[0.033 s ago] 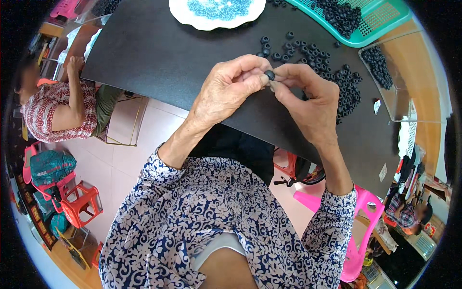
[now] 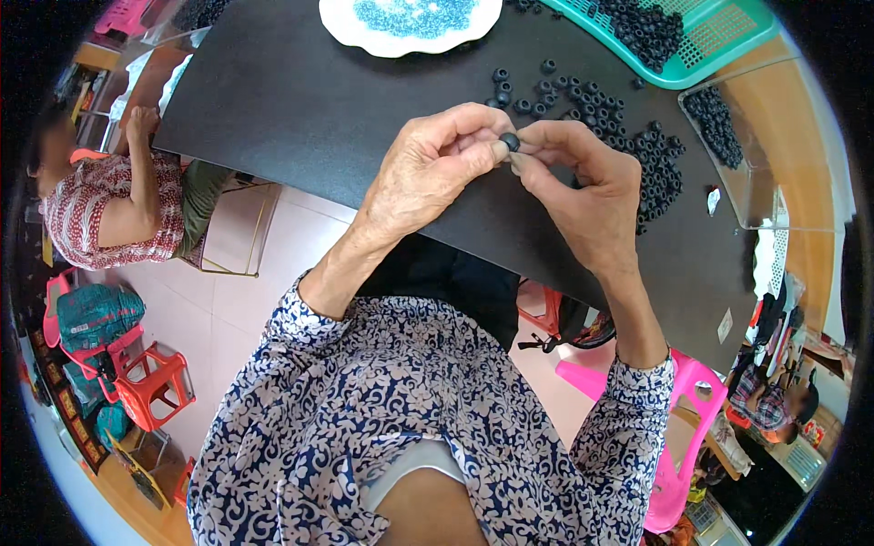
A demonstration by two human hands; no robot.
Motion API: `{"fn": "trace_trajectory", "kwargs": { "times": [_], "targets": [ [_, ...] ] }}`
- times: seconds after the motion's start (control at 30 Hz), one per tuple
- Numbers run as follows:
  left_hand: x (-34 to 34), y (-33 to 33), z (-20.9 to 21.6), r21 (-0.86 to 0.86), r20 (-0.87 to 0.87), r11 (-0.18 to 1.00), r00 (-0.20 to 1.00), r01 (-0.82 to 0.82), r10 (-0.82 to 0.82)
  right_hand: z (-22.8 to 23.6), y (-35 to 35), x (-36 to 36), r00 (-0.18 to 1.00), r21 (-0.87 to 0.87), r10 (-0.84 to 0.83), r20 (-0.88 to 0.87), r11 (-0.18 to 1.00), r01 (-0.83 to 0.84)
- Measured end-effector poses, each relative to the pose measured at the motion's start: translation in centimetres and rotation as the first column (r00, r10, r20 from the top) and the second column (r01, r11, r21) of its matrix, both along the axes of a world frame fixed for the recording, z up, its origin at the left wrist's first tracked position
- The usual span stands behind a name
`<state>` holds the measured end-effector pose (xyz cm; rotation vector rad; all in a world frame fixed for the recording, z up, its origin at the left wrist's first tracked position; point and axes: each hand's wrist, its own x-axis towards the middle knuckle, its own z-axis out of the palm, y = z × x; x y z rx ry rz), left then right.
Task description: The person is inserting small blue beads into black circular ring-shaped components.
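- Bead (image 2: 511,142), blk, 1 pc: being held up over table front, btwn both hands' fingertips; hole not showing clearly.
- L hand (image 2: 432,168): pinching bead from its L side, thumb & forefinger closing on it; other fingers curling behind.
- R hand (image 2: 587,187): pinching same bead from its R side w/ thumb & forefinger tips; nearly touching L fingertips.
- Loose beads (image 2: 657,164), blk, many: lying scattered just beyond & R of hands, some hiding behind R hand.
- Table (image 2: 273,100), dk: carrying the loose beads.
- Plate (image 2: 410,46), wht, wavy rim: standing at far side, holding blue beads (image 2: 414,16).
- Basket (image 2: 728,65), grn: sitting far R, holding more blk beads (image 2: 646,36).
- Tray (image 2: 754,205), clear: lying at R edge, blk pcs (image 2: 715,127) heaping in its far part.
- Scrap (image 2: 713,200), silvery: lying nr tray.
- Co-worker (image 2: 118,205), patterned top: sitting L of table.
- Stool (image 2: 155,387), red: standing on floor, lower L, nr teal bag (image 2: 96,314).
- Chair (image 2: 669,491), pink: standing lower R, partly hiding behind R sleeve (image 2: 628,428).
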<state>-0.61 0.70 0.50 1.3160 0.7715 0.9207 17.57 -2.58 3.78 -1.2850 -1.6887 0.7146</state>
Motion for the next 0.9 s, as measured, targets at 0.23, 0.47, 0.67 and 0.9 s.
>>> {"fn": "trace_trajectory", "kwargs": {
  "times": [0.23, 0.47, 0.67, 0.9],
  "targets": [
    [-0.6, -0.8, 0.2, 0.059, 0.022, 0.998, 1.0, -0.001, -0.001, -0.4, -0.6, -0.7, 0.933, -0.238, -0.023, -0.359, 0.969, -0.068],
    [-1.6, -1.2, 0.3, 0.067, 0.041, 0.998, 0.999, 0.007, -0.01, -1.2, -1.1, -1.1, 0.862, -0.296, -0.028, -0.506, 0.944, -0.143],
    [-1.5, -0.8, -0.2, 0.155, -0.002, 0.988, 1.0, 0.01, -0.01, -1.0, -0.8, -0.8, 0.87, -0.344, -0.049, -0.49, 0.928, -0.142],
    [-0.8, 0.0, -0.3, 0.03, 0.209, 0.994, 0.972, 0.105, -0.109, -0.6, -0.3, -0.3, 0.879, -0.336, -0.016, -0.476, 0.927, -0.165]
  ]
}}
